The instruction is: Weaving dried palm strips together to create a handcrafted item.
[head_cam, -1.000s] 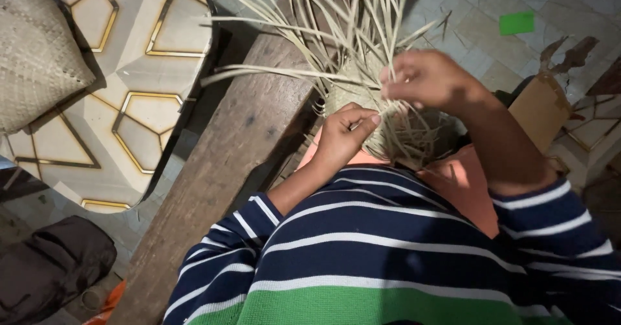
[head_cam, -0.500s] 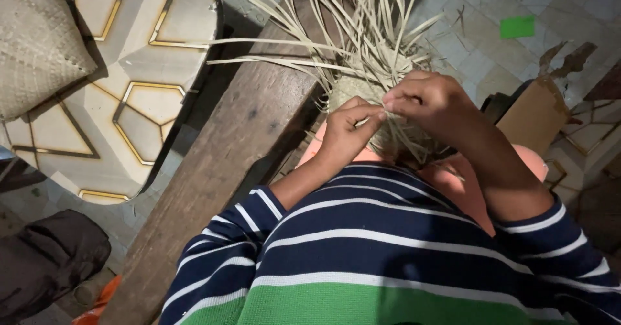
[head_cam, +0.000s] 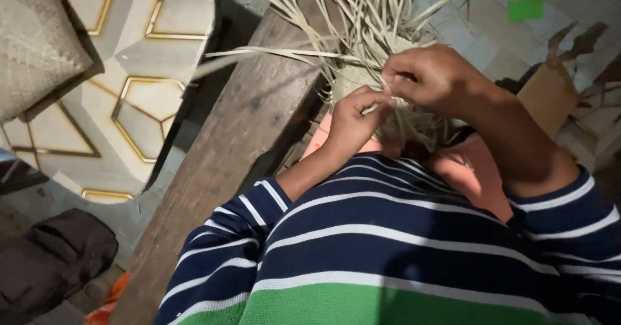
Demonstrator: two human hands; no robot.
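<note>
Half-woven palm-strip piece [head_cam: 352, 82], held over the lap beside the wooden plank [head_cam: 239, 150].
Right hand [head_cam: 433, 79] has drawn in to meet left hand [head_cam: 356, 115]; both now pinch one pale strip [head_cam: 375, 107] together, loose strips [head_cam: 336, 14] fanning beyond.

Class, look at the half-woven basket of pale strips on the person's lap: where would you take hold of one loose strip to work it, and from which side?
Judging by the pose, grip a loose strip low down, close to the woven part, where the left hand and right hand pinch now. Come from above, on the person's side: the free ends fan outward and would flex if held there.
</note>
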